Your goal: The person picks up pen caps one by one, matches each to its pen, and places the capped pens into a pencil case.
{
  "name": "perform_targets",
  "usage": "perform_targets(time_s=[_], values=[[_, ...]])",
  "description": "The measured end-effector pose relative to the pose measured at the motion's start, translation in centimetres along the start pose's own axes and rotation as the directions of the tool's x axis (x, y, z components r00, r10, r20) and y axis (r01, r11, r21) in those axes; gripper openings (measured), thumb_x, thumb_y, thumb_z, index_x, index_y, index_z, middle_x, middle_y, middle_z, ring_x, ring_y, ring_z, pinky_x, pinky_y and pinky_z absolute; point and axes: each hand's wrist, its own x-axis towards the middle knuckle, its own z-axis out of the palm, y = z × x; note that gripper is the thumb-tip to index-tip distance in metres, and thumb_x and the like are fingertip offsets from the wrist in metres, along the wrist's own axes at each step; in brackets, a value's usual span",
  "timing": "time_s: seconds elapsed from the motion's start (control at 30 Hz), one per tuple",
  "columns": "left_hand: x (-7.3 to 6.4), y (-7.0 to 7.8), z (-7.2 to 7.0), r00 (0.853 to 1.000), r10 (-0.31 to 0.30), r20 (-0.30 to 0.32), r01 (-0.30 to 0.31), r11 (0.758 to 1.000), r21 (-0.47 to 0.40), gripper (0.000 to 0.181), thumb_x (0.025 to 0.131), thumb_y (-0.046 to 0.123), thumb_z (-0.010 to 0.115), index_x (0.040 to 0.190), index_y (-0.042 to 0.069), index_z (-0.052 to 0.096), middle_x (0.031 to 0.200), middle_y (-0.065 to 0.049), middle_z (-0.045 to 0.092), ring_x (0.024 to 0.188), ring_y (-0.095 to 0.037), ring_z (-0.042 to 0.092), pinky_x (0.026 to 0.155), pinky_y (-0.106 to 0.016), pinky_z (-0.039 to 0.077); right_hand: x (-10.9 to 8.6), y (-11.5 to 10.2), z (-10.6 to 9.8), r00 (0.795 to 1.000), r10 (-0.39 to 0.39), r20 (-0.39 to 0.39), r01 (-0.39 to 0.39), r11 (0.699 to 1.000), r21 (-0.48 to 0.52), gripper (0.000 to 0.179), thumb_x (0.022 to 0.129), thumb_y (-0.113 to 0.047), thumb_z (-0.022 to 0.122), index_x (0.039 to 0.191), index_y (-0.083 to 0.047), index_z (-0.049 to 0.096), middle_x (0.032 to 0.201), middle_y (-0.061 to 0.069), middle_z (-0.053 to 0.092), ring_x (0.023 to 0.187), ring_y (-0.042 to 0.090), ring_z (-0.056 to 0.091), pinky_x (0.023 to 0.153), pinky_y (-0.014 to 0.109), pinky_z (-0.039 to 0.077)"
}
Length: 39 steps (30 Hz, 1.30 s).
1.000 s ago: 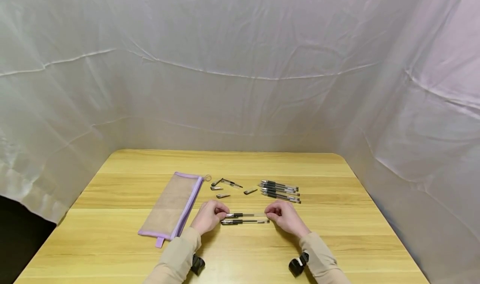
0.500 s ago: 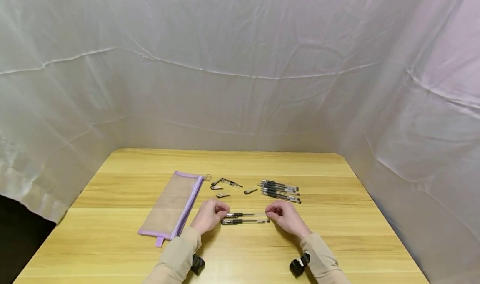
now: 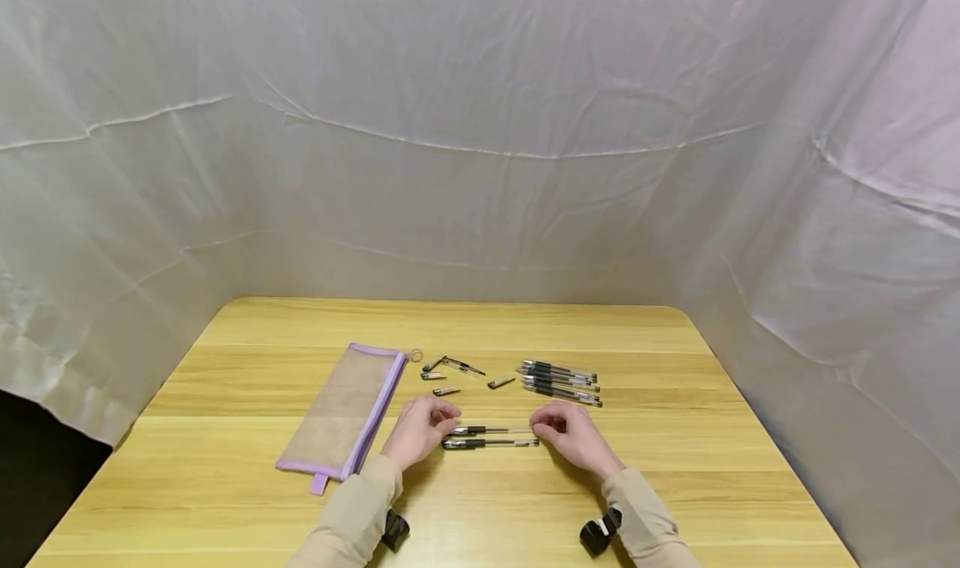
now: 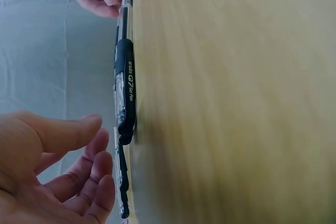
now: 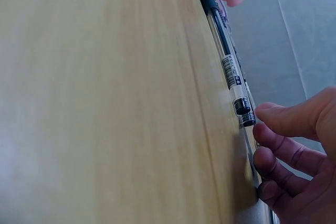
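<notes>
Two capped black gel pens lie side by side, their caps to the left: a near pen [image 3: 491, 444] and a far pen [image 3: 491, 429]. My left hand [image 3: 420, 431] is at the cap end, thumb and forefinger parted. In the left wrist view its fingers [image 4: 92, 177] are loosely bent beside the caps, holding nothing. At the other end my right hand [image 3: 573, 434] pinches the far pen's tail between thumb and forefinger. The right wrist view shows the thumb [image 5: 283, 119] right at the black pen ends; the near pen's barcode label [image 5: 231, 69] faces this camera.
Several uncapped pens [image 3: 561, 390] lie in a bunch behind my right hand. Loose caps [image 3: 447, 391] and small pen parts [image 3: 463, 366] are scattered farther back. A lilac-edged mesh pouch [image 3: 341, 409] lies left on the wooden table [image 3: 675, 468].
The left thumb and forefinger have parted, letting go of the far pen's cap end. The right hand has barely shifted, and the pens stay in place.
</notes>
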Motion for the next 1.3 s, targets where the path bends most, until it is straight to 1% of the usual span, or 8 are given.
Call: perform_targets(time_s=[0.1,0.23,0.37,0.67,0.9,1.13,1.3], values=[[-0.01,0.08,-0.02,1.000,-0.010,-0.015,0.010,1.000,-0.003,0.012,0.090,0.003,0.071,0.101,0.003,0.076,0.092,-0.006,0.073,0.078,-0.011,0.060,0.068,-0.022,0.050,-0.07,0.00,0.01,1.000,0.008,0.002,-0.008,1.000,0.008,0.009,0.091,-0.009,0.071,0.098,-0.007,0.077,0.099,0.004,0.074,0.083,0.004,0.058,0.072,0.020,0.049],[-0.01,0.15,0.00,0.999,-0.023,-0.036,0.023,1.000,-0.007,0.013,0.091,0.002,0.069,0.102,0.004,0.076,0.089,-0.004,0.072,0.081,-0.012,0.060,0.070,-0.023,0.050,-0.14,0.01,0.04,1.000,0.017,0.003,-0.017,1.000,0.020,0.009,0.092,-0.010,0.071,0.099,-0.008,0.076,0.100,0.004,0.074,0.086,0.006,0.060,0.075,0.020,0.050],[-0.01,0.23,0.02,0.998,-0.018,-0.052,0.018,1.000,-0.009,0.014,0.090,0.001,0.069,0.101,0.004,0.077,0.084,-0.003,0.070,0.079,-0.012,0.059,0.068,-0.022,0.049,-0.19,0.06,0.08,1.000,0.017,-0.003,-0.017,1.000,0.021,0.009,0.092,-0.011,0.071,0.099,-0.009,0.077,0.100,0.004,0.074,0.088,0.010,0.063,0.077,0.021,0.051],[0.02,0.38,0.04,0.996,-0.023,-0.088,0.021,0.999,-0.026,0.015,0.091,0.001,0.068,0.102,0.004,0.077,0.085,-0.003,0.070,0.079,-0.012,0.059,0.068,-0.022,0.048,-0.23,0.12,0.13,1.000,0.001,-0.011,-0.001,1.000,0.019,0.009,0.092,-0.011,0.071,0.099,-0.009,0.077,0.100,0.004,0.074,0.091,0.016,0.066,0.081,0.022,0.053],[0.04,0.40,0.03,0.992,-0.017,-0.128,0.013,0.999,-0.037,0.016,0.090,0.001,0.068,0.103,0.005,0.077,0.094,-0.006,0.072,0.080,-0.012,0.058,0.067,-0.021,0.047,-0.20,0.17,0.09,1.000,-0.006,-0.011,0.006,1.000,0.018,0.010,0.092,-0.011,0.071,0.100,-0.009,0.077,0.101,0.004,0.075,0.093,0.018,0.067,0.083,0.023,0.053],[0.00,0.42,-0.20,0.987,-0.007,-0.161,-0.001,0.999,-0.050,0.016,0.091,0.001,0.068,0.103,0.005,0.077,0.106,-0.009,0.074,0.084,-0.013,0.059,0.070,-0.021,0.047,-0.20,0.30,0.00,1.000,-0.007,-0.013,0.008,0.999,0.037,0.011,0.092,-0.012,0.071,0.100,-0.009,0.077,0.101,0.004,0.075,0.094,0.020,0.067,0.084,0.024,0.053],[0.07,0.21,-0.40,0.984,0.000,-0.180,-0.010,0.998,-0.059,0.016,0.091,0.002,0.068,0.104,0.005,0.077,0.108,-0.010,0.074,0.085,-0.014,0.058,0.069,-0.020,0.046,-0.23,0.42,-0.05,1.000,0.007,-0.020,-0.005,0.998,0.063,0.011,0.093,-0.013,0.071,0.101,-0.010,0.077,0.102,0.004,0.075,0.094,0.018,0.067,0.083,0.023,0.053]])
